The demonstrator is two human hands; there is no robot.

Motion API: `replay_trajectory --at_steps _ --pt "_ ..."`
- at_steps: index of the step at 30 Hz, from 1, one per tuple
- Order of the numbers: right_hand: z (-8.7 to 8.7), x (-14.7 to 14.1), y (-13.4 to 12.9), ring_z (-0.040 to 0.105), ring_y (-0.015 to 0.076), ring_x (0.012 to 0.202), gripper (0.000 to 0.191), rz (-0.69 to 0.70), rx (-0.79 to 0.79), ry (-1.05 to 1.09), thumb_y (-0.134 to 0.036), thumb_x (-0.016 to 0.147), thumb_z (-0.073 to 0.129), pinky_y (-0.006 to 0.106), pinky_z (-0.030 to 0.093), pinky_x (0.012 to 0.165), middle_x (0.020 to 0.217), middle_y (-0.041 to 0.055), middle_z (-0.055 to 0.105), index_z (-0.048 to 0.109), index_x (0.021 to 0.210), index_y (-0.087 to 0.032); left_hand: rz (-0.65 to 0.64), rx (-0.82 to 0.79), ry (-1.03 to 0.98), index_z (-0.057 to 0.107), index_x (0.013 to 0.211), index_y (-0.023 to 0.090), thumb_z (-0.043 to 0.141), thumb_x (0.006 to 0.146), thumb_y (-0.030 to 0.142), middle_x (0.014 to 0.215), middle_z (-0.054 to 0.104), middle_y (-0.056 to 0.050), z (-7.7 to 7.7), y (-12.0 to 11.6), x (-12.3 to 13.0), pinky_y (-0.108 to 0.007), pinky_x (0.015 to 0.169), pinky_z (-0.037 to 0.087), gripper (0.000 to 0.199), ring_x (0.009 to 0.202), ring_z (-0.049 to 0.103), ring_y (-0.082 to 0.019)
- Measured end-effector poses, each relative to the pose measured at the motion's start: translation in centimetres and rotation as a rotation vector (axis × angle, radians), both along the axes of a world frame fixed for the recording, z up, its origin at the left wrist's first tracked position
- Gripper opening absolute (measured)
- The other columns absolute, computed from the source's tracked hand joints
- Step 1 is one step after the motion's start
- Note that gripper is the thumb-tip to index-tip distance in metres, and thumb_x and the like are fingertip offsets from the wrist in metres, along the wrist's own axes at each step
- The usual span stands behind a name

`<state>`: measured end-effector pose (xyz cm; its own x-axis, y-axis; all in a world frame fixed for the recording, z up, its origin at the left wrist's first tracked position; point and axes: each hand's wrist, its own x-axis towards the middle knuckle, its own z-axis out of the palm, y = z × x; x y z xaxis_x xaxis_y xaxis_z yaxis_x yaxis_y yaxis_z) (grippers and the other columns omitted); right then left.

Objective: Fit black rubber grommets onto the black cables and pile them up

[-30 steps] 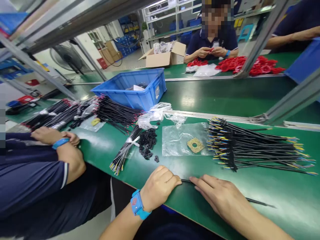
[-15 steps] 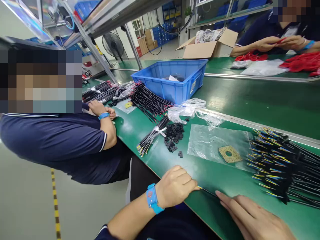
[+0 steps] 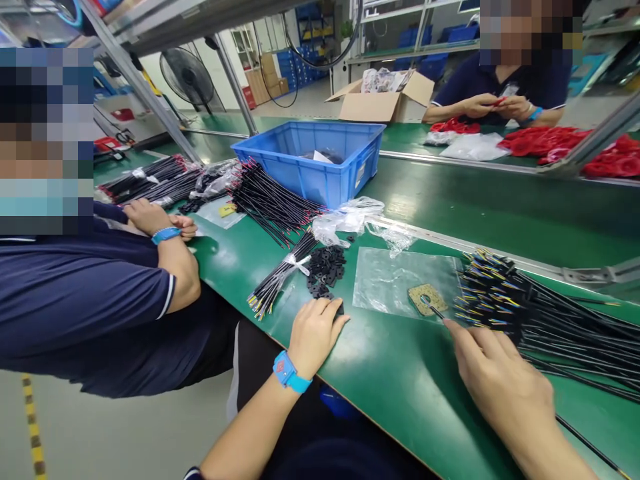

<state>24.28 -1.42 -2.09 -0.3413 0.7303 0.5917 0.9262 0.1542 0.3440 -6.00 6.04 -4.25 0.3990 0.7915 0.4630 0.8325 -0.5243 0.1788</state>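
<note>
My right hand pinches a black cable near its end. The cable's stripped tip is over the hole of a tan square sponge, and its other end trails out under my wrist to the lower right. My left hand, with a blue wrist strap, rests on the bench at the near edge of a pile of small black plastic parts. A single small black plastic part shows between its thumb and index finger. The sponge lies on a clear plastic bag.
A large bundle of black cables with coloured wire ends lies at right. A tied cable bundle lies left of the parts. Behind stand a blue bin and plastic wrap. A co-worker's arm is at left; another person sits opposite.
My left hand has let go of the cable's wire end and moved to the small black part by the pile. My right hand has carried the cable tip to the sponge. The view has turned right.
</note>
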Motion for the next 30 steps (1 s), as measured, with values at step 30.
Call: replay_trajectory --at_steps 30 --pt "3.0 -2.0 -3.0 0.067 0.0139 0.077 0.054 0.496 -0.125 0.378 -0.013 0.108 0.049 0.027 0.047 0.076 0.097 0.0047 0.073 0.042 0.162 -0.019 -0.148 -1.215 -1.677 0.075 0.088 0.013 0.102 0.058 0.046 0.081 0.072 -0.003 2.3 -4.0 4.1 -0.019 0.064 0.054 0.052 0.068 0.072 -0.012"
